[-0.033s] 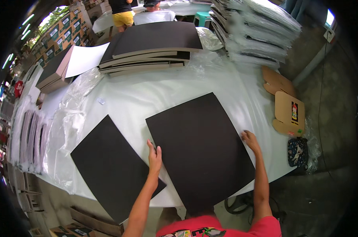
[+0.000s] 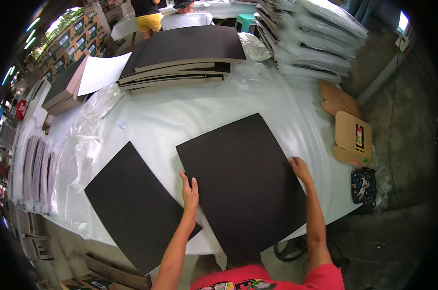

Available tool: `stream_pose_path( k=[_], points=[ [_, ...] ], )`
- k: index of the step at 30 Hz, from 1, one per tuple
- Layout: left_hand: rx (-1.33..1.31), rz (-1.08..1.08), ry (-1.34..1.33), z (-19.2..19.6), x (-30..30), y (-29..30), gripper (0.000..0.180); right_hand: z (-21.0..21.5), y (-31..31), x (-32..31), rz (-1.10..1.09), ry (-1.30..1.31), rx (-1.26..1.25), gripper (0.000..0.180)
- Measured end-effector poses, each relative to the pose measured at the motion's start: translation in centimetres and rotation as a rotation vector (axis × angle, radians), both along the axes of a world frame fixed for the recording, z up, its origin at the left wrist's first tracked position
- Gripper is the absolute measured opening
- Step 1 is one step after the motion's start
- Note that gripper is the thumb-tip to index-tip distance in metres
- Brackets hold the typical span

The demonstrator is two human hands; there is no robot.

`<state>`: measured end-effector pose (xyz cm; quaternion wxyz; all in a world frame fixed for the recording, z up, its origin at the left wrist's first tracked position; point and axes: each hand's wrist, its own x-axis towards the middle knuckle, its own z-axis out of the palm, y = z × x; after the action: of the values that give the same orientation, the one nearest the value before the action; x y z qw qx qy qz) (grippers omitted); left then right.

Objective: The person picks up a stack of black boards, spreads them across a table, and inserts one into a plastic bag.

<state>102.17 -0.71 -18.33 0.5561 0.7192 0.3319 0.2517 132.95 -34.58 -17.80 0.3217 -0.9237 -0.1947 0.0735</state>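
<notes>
Concrete floor [image 2: 398, 246] runs down from 3 to 5 o'clock, and a white-covered table [image 2: 151, 118] fills the middle, with a stack of black boards [image 2: 190, 46] near 12, plastic-wrapped packs [image 2: 315, 41] piled at 1, a brown cardboard box [image 2: 347, 140] at 3, and printed cartons [image 2: 78, 46] banked up at 10, where a white sheet [image 2: 103, 72] also lies. And the change: the right hand [image 2: 301, 169], just off the edge a moment ago, has moved in to the right edge of the large black board [image 2: 243, 183], now lying just below centre toward 5! Its fingers are curled there; whether they grip, I can't tell. Over at 7, the left hand [image 2: 190, 193] stays at the left edge, fingers extended, thumb apart, clamped on nothing. Second black board [image 2: 136, 203], at 8: unmoved.
</notes>
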Motion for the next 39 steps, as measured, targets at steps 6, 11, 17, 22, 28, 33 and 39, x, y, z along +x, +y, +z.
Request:
stream_pose_path(
  k=[6, 11, 17, 22, 28, 33, 39],
  points=[
    [-0.075, 0.051, -0.168, -1.5, 1.7, -0.5, 0.07, 0.9, 6.5, -2.6, -0.23, -0.092, -0.296, 0.066],
    [-0.042, -0.02, -0.122, -1.9, 3.1, -1.0, 0.072, 0.4, 4.9, -1.8, -0.327, 0.038, -0.321, 0.069],
    [-0.105, -0.03, -0.143, -2.2, 4.0, -0.3, 0.076, 0.2, 3.4, -0.8, -0.304, 0.101, -0.263, 0.069],
    [-0.014, -0.226, -0.12, -2.7, 8.3, 1.0, 0.076, 0.3, -0.3, -1.9, -0.452, 0.232, -0.041, 0.061],
    [0.09, -0.439, -0.105, -3.1, 15.9, 1.2, 0.077, 0.4, -2.7, -1.9, -0.589, -0.013, -0.292, 0.048],
    [-0.01, -0.464, -0.154, -3.4, 16.2, 1.2, 0.077, 0.3, -1.8, -2.4, -0.571, -0.066, -0.553, 0.048],
    [0.283, -0.299, -0.001, -0.6, 9.6, 3.5, 0.08, 4.1, 3.4, -3.3, -0.374, -0.41, -0.776, 0.04]
  ],
)
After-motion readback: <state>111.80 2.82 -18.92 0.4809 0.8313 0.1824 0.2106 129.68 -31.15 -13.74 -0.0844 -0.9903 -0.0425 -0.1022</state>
